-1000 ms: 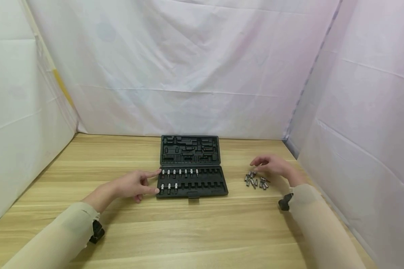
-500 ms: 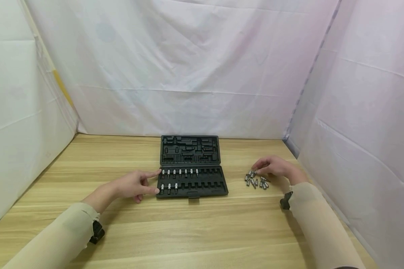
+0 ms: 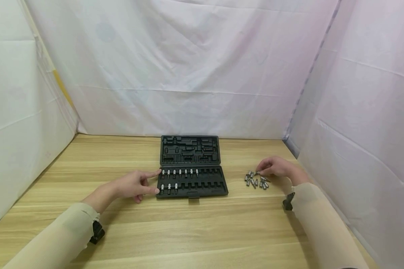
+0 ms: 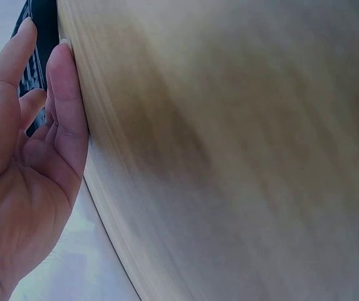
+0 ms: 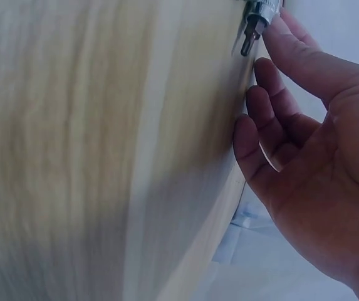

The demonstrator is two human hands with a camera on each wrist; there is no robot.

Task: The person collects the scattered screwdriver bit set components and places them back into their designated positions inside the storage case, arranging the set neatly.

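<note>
A black socket case lies unfolded on the table, its lid at the back. Several silver bit sockets fill the left part of its back row, and three more stand at the left of its front row. My left hand touches the case's left edge with index finger and thumb spread apart; the other fingers bend loosely. At the right, my right hand pinches one bit socket between thumb and index finger, its dark tip pointing out. Beside that hand lies a loose pile of bit sockets.
The wooden table runs up to white cloth walls at the back and both sides. Vacant slots show in the right part of the case. A black wrist camera is strapped on each forearm.
My right hand has shifted slightly right over the pile and drawn one bit socket a little apart from the others. The left hand and the case stay where they were.
</note>
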